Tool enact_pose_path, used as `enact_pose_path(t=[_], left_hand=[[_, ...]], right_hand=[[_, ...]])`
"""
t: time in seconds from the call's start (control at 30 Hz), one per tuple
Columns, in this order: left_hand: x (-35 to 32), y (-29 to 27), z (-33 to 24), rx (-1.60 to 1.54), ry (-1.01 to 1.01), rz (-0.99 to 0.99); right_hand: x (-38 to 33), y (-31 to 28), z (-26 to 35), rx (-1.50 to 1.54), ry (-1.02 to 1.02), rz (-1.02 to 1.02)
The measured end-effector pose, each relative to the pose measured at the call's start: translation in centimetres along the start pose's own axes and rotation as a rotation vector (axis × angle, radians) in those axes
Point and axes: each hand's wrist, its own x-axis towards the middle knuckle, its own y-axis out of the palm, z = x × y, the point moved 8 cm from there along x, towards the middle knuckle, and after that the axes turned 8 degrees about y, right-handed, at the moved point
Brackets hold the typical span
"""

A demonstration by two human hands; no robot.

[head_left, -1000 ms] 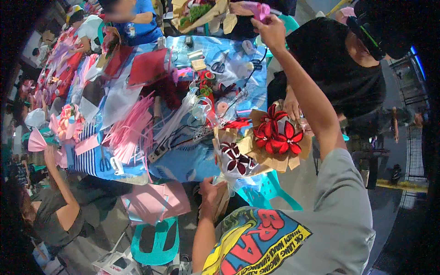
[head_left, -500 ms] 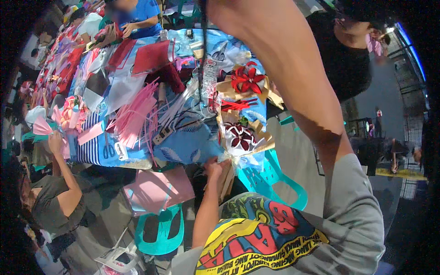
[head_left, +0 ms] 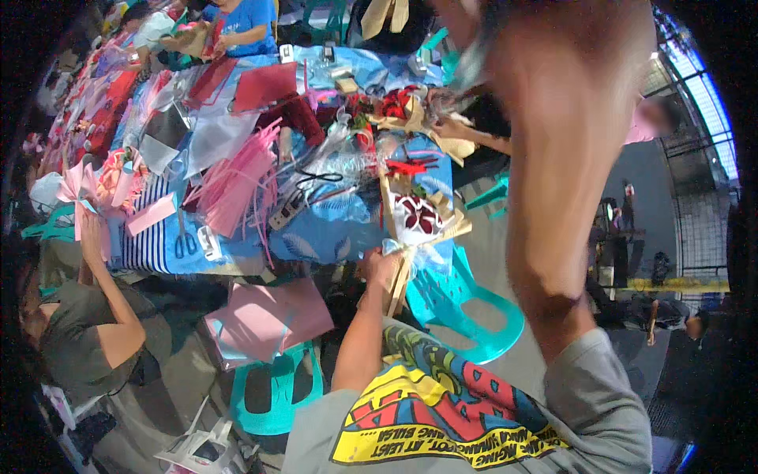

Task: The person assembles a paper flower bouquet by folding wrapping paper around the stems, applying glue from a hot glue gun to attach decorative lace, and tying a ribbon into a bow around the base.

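At table edge: left hand (head_left: pixel 381 265) closed around stem of wrapped bouquet (head_left: pixel 417 217).
Wrapping and bow fitted; right hand raised beyond view, grip indeterminable.

You stood beside a long table (head_left: pixel 332 229) under a blue patterned cloth. Teal plastic chairs (head_left: pixel 466 304) sat on the grey concrete floor (head_left: pixel 505 261) around it. Daylight came through a metal fence (head_left: pixel 695 237) at your right.

Matt tan paper bouquet wrap (head_left: pixel 430 225), glossy teal plastic chair (head_left: pixel 466 308).
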Motion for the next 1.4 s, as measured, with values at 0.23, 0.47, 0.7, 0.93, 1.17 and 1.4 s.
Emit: enact_pose_path(t=[0.23, 0.47, 0.7, 0.93, 1.17, 1.4], left_hand=[[2.6, -4.5, 3.8, 0.184, -0.031, -0.035], [1.5, -5.0, 2.7, 0.350, -0.095, -0.087], [-0.2, -5.5, -0.7, 0.448, -0.016, -0.050], [3.3, -5.6, -1.2, 0.138, 0.459, -0.074], [2.0, -4.5, -5.1, 0.271, 1.083, 0.120], [0.7, -3.1, -7.3, 0.558, 1.258, 0.287]], right_hand=[[-28.4, -4.1, -16.8, 0.469, 0.699, -0.905], [-52.2, -10.8, -26.4, 0.096, 0.899, -1.308], [-56.9, -10.0, -34.0, -0.159, 0.948, -1.281], [-56.5, -11.0, -36.5, -0.262, 0.919, -1.189], [-58.6, -11.0, -37.6, -0.431, 0.948, -1.156], [-58.5, -11.0, -37.1, -0.465, 0.983, -1.110]])
